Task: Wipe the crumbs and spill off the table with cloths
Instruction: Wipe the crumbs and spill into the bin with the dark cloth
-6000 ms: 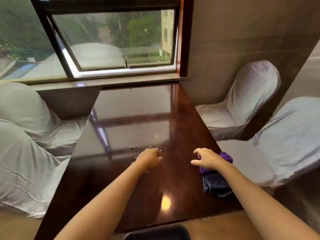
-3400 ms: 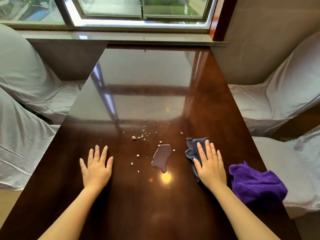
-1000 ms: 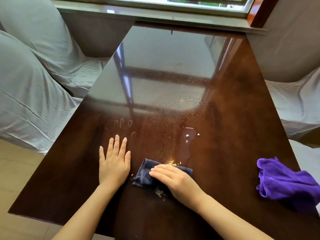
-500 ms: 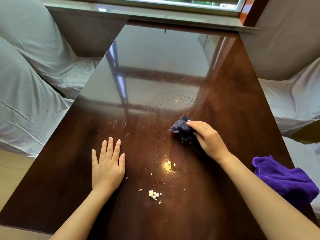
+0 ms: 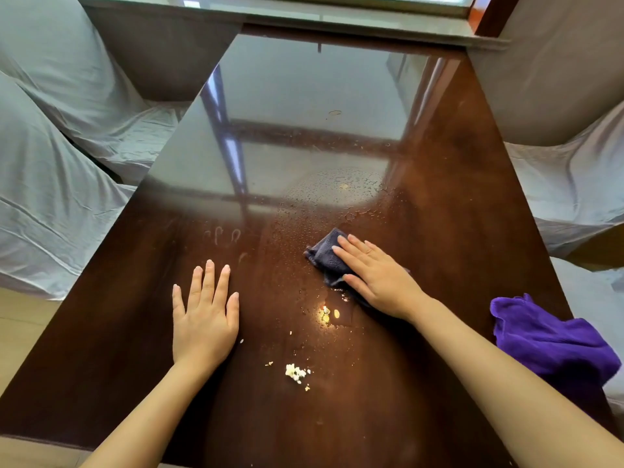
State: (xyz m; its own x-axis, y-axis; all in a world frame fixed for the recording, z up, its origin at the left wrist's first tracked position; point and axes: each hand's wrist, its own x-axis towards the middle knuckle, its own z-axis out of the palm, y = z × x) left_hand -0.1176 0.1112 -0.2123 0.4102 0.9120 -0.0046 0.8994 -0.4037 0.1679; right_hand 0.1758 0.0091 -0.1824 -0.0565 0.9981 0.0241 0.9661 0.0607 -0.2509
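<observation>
Dark cloth [image 5: 326, 256] at frame centre lies flat under right hand [image 5: 374, 275], fingers extended pressing it, left hand [image 5: 204, 315] splayed on table [image 5: 439, 197]; judgement: sweep under even pressure toward crumbs [image 5: 295, 372] below centre, gathering not scattering
</observation>
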